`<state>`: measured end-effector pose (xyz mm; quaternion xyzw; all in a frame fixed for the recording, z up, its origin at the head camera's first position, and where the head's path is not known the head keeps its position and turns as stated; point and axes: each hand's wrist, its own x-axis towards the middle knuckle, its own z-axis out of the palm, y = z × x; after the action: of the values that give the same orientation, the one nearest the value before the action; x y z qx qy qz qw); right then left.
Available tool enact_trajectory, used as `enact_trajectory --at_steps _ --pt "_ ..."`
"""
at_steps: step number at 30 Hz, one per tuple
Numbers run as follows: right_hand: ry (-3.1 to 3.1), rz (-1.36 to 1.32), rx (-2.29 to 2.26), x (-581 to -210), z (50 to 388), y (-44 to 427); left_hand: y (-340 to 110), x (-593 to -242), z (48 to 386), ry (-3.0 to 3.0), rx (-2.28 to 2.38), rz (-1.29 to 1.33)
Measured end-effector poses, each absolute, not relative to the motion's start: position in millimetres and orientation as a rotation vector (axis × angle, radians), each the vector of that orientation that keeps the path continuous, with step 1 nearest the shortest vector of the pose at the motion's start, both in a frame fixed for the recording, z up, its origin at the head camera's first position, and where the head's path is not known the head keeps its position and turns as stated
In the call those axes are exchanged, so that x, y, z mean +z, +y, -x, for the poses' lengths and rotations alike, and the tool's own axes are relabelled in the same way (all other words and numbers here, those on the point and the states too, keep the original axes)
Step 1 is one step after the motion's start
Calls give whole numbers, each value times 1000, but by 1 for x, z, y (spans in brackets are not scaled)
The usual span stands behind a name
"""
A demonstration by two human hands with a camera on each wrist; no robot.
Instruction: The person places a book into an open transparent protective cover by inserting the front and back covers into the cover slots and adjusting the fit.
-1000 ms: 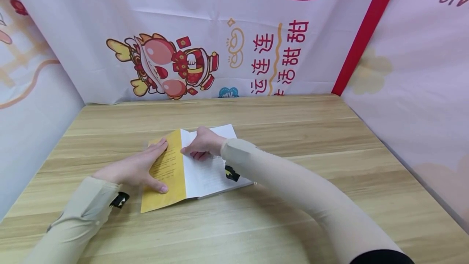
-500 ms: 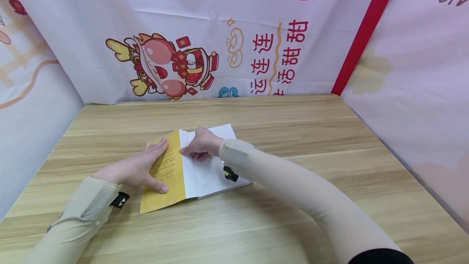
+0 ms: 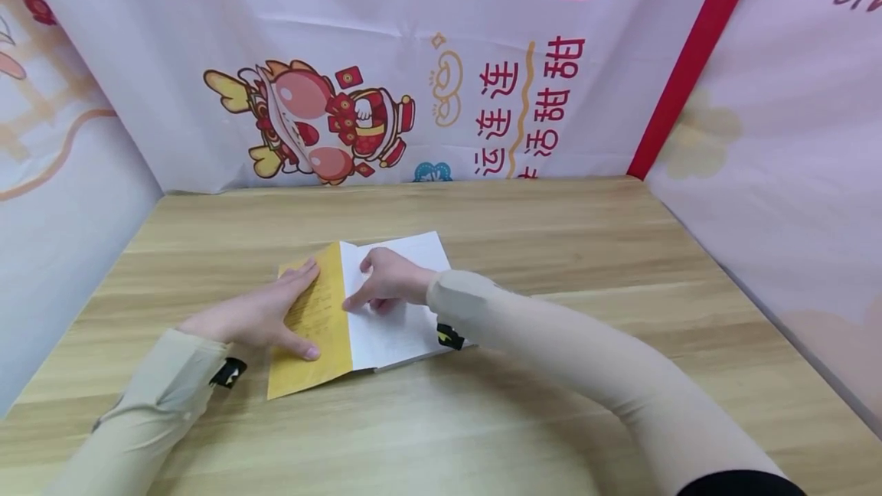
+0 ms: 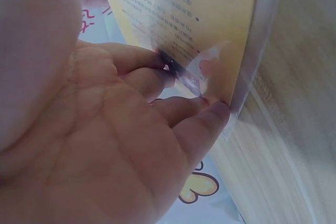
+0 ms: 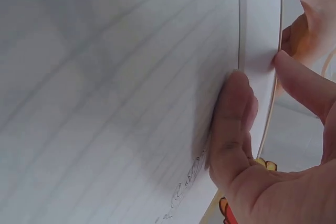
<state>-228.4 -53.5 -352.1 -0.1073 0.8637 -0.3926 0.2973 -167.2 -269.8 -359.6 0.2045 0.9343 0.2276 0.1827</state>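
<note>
We see the left hand [image 3: 258,320] coming in from the left, its grip relaxed, fingers spread and resting on the yellow cover [image 3: 324,354] of the open book [image 3: 406,339]. The right hand [image 3: 393,282] bends over the white pages [image 3: 423,247], thumb at the fold; we cannot tell whether its grip pinches anything. Compared with half a second ago, we find that thumb slightly nearer along the fold, forefinger parted from it. The book lies left of middle on the wooden table [image 3: 524,419]; printed cloths [image 3: 599,113] hang far, left and right.
</note>
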Motion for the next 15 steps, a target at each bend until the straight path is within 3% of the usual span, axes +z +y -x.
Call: enact_trajectory --at_steps 15 --pt "2325 346 -1058 -360 229 -52 -265 -356 169 2630 606 -516"
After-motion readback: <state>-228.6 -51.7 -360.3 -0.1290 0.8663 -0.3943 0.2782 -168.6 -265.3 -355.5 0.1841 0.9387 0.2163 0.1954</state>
